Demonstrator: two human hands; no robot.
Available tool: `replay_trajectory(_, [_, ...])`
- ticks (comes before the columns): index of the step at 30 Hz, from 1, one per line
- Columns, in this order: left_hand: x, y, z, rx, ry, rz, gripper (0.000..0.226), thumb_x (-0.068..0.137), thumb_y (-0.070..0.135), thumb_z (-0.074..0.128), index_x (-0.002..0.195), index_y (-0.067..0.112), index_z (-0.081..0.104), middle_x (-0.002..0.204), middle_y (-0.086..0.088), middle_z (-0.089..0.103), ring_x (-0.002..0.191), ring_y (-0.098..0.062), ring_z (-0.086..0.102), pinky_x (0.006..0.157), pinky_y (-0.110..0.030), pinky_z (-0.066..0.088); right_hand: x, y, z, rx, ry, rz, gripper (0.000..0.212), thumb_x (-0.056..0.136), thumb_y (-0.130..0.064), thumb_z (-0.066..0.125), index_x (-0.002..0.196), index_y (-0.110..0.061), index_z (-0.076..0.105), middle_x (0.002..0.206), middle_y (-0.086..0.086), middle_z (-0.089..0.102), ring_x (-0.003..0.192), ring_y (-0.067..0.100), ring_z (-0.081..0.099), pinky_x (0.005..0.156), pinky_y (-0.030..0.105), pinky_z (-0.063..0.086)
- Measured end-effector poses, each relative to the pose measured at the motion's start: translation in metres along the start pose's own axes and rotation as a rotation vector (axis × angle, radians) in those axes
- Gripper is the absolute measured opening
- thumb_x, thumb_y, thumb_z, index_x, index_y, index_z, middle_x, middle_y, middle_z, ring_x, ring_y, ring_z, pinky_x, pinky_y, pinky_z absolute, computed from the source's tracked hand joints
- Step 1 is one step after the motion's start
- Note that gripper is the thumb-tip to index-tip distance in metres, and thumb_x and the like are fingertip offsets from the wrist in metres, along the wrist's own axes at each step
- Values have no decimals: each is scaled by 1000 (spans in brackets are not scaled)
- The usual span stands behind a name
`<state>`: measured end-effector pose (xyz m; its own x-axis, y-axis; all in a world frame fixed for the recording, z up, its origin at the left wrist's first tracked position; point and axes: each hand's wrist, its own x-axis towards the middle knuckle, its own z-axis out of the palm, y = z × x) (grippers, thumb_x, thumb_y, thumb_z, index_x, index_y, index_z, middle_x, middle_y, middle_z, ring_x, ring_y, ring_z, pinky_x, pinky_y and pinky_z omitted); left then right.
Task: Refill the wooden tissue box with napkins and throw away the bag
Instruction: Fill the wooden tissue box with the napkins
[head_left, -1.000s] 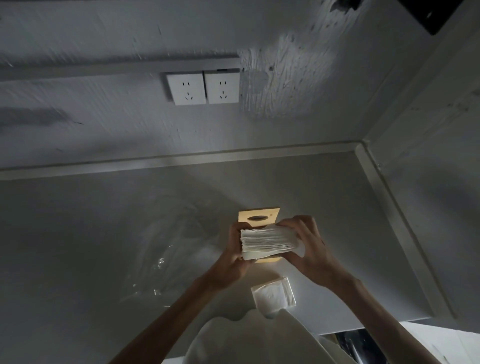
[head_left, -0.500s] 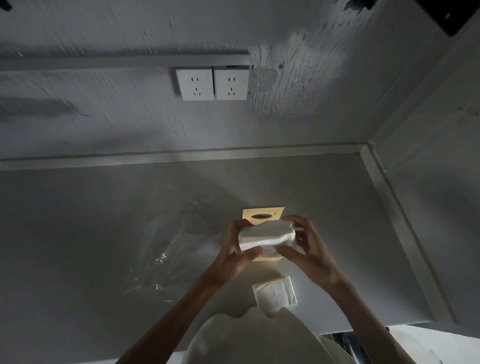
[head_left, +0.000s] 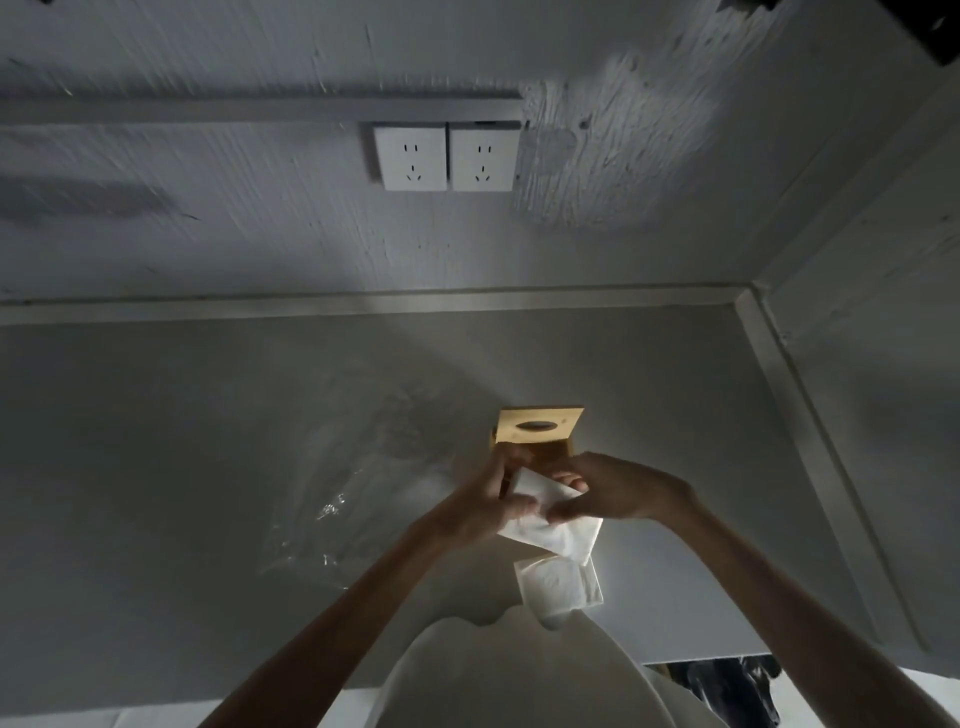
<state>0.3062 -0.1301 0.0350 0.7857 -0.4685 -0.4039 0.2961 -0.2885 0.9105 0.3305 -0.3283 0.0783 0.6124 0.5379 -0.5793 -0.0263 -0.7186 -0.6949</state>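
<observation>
A wooden tissue box (head_left: 537, 427) with an oval slot in its lid stands on the grey counter, its lid raised toward the wall. Just in front of it, my left hand (head_left: 483, 501) and my right hand (head_left: 615, 491) both grip a white stack of napkins (head_left: 553, 530), tilted and held low over the counter. A second small pile of napkins (head_left: 561, 582) lies on the counter right below the held stack. A clear plastic bag (head_left: 332, 499) lies flat and crumpled to the left of my hands.
The grey counter (head_left: 156, 493) meets a wall with two white sockets (head_left: 447, 158) behind and a side wall (head_left: 883, 415) on the right. My white clothing (head_left: 509, 675) fills the bottom edge. A dark gap (head_left: 727, 686) shows past the counter's front right corner.
The stack of napkins has come down and toward me, away from the box opening, and is now tilted. More of the open box shows behind my hands.
</observation>
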Motion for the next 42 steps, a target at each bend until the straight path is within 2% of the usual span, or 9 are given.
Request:
replay_trajectory(3, [0,-9,-8,15,-56,8,70,82,9,68,132,34,27,116,6,52,108,-12,54,92,-29,48,11,0,-11,-59,-51,-6,41,84,-26,73,120,-33,57,103,-33,58,91,-18,55,78,-3,38])
replay_trajectory(5, [-1,-11,-16,-98,-59,12,83,78,6,71,134,41,22,118,-1,56,110,-18,58,92,-33,52,15,11,-18,-24,-2,21,44,81,-25,76,122,-24,60,112,-21,63,100,-9,59,87,4,41])
replay_trajectory(8, [11,-3,-34,-90,156,47,80,82,7,71,136,37,20,127,-4,46,121,-19,47,91,-23,47,23,28,-29,-125,231,83,50,76,-30,80,121,-23,60,117,-4,66,108,17,64,93,27,49])
replay_trajectory(10, [30,-1,-49,152,294,94,81,84,10,68,145,32,19,142,-8,34,133,-21,34,103,-33,39,34,28,-28,-211,271,107,55,76,-33,79,126,-25,57,122,-3,65,111,18,63,94,31,49])
replay_trajectory(13, [62,0,-60,463,146,106,74,86,5,63,148,21,28,148,-11,36,137,-23,36,112,-37,33,55,22,-17,-297,197,132,61,79,-38,75,134,-30,50,131,-4,60,116,19,58,98,33,45])
replay_trajectory(18, [91,7,-61,652,0,65,40,91,-1,45,123,16,61,120,-10,66,107,-26,61,91,-44,50,82,24,-18,-514,124,116,55,81,-34,73,132,-26,55,138,-3,54,123,20,49,103,32,39])
replay_trajectory(24, [95,-8,-65,650,15,106,44,91,-4,44,123,20,61,117,-8,68,104,-25,62,90,-43,51,105,23,-21,-542,-101,204,48,86,-34,67,130,-25,53,122,1,57,98,15,48,79,24,38])
replay_trajectory(36, [99,-9,-64,692,43,155,47,89,-8,45,124,18,62,119,-10,67,106,-29,63,87,-39,51,140,29,-7,-687,-303,377,45,91,-44,59,119,-10,61,117,5,60,110,24,55,96,32,43])
replay_trajectory(42, [99,-8,-62,692,51,189,40,88,-6,45,118,13,64,112,-12,69,102,-30,63,87,-42,50,148,28,14,-741,-238,405,25,94,-17,51,115,-6,62,94,5,52,88,22,48,83,30,42])
